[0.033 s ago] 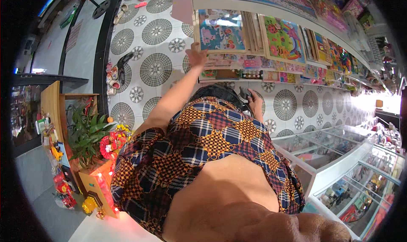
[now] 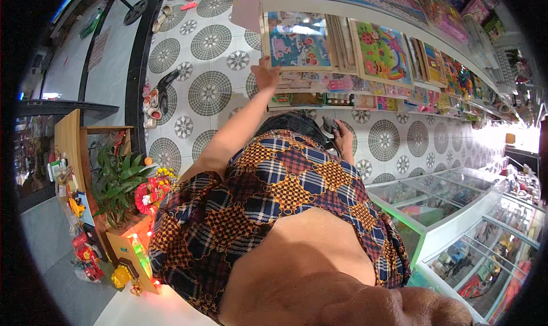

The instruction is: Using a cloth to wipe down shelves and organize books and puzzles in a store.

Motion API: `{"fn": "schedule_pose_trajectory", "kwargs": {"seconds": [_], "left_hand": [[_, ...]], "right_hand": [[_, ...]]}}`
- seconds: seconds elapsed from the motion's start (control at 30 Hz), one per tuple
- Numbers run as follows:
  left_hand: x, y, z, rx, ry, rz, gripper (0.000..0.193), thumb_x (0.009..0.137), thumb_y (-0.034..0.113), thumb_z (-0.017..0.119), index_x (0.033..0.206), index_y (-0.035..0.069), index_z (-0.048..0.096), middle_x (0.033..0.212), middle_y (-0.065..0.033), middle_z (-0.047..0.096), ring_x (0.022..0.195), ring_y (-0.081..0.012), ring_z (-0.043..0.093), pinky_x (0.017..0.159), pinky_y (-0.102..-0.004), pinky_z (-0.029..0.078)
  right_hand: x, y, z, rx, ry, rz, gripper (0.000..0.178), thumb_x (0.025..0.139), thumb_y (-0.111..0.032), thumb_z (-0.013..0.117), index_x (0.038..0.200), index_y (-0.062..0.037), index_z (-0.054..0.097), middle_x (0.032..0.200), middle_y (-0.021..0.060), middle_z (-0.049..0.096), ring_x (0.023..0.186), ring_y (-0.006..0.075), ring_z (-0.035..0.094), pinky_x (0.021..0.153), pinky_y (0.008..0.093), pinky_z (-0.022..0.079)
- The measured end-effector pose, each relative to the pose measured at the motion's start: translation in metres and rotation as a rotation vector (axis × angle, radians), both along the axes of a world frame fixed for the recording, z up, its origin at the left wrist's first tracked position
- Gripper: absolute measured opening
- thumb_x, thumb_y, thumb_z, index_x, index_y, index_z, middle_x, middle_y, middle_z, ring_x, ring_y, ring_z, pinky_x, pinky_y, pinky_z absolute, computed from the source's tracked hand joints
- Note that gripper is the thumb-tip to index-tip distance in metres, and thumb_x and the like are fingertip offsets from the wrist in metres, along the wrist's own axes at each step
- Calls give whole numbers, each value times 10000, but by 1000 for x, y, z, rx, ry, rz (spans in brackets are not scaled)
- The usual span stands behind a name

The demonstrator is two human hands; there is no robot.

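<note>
My left hand (image 2: 266,77) reaches forward to the near left corner of a wood-edged picture board (image 2: 299,46) with cartoon animals on blue. Its fingers and thumb close round the board's edge. The board stands at the left end of a shelf row, beside a stack of thin boards (image 2: 341,43) and another picture board (image 2: 381,51) with a rainbow and ladybirds. Low in front of my body, my right hand (image 2: 343,139) closes on a small grey bundle (image 2: 329,125) that looks like cloth. The bundle is partly hidden by my fingers.
Lower shelves (image 2: 319,99) carry several small packets. To the right stands a glass display case (image 2: 434,212). A leafy potted plant (image 2: 117,177) and red ornament (image 2: 149,196) are at the left. Shoes (image 2: 153,106) lie on the patterned floor tiles (image 2: 210,92).
Lights near the plant have turned from red to partly green, and a green tint shows on the glass case's edge. My hands and the picture board have barely shifted.
</note>
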State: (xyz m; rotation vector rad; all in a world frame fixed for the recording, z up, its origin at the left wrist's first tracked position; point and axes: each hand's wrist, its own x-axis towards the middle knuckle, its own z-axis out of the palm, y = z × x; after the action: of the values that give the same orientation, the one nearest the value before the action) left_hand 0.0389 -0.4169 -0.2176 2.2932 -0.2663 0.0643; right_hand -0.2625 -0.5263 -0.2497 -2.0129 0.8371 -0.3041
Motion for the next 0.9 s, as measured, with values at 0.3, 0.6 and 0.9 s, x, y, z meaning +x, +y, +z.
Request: {"fn": "schedule_pose_trajectory", "kwargs": {"seconds": [0.3, 0.6, 0.9], "left_hand": [[-2, -32, 22, 2, 320, -185, 619, 604, 299, 683, 1125, 41, 472, 994, -225, 470, 989, -331, 429, 867, -425, 337], [24, -52, -6, -537, 782, -355, 176, 700, 141, 647, 813, 22, 584, 705, -101, 566, 582, -201, 552, 471, -340, 438], [21, -76, 29, -697, 879, -290, 284, 704, -55, 598, 965, 14, 508, 885, -88, 564, 706, -190, 563, 528, -321, 456]], "right_hand": [[-4, 14, 8, 108, 78, -74, 387, 728, 47, 524, 1095, -76, 530, 966, 178, 586, 897, 283, 578, 760, 315, 442], [-14, 29, -11, 55, 31, -47, 414, 718, 15, 503, 1112, -108, 527, 946, 172, 597, 872, 266, 588, 741, 321, 441], [-10, 23, 0, 291, 36, -127, 359, 750, -6, 493, 1104, -57, 531, 952, 154, 591, 842, 197, 567, 755, 275, 426]]}}
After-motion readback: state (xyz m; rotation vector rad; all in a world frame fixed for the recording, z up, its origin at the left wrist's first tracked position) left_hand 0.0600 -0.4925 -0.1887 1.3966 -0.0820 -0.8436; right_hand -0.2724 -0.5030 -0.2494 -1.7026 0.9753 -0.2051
